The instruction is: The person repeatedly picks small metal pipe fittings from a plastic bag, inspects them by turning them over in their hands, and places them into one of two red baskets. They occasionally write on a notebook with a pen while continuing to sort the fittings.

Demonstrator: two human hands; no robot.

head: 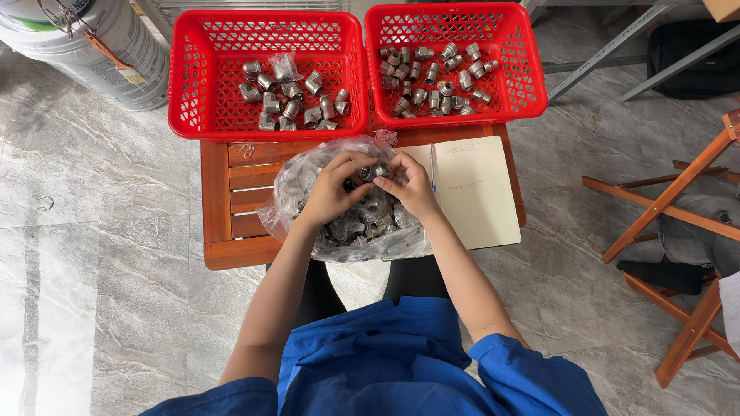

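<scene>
A clear plastic bag (289, 192) full of small grey metal pipe fittings lies on a small wooden table (223, 196). Both hands meet over the bag. My left hand (333, 189) and my right hand (410, 185) pinch one metal fitting (375, 171) between their fingertips, just above the heap. Beyond the bag stand two red plastic baskets. The left basket (189, 77) holds elbow-shaped fittings, some in small clear wrappers. The right basket (532, 69) holds shorter straight fittings.
An open notebook (478, 192) with a pen along its spine lies right of the bag. A large white bucket (92, 46) stands on the marble floor at the far left. A wooden folding frame (671, 200) and metal legs stand to the right.
</scene>
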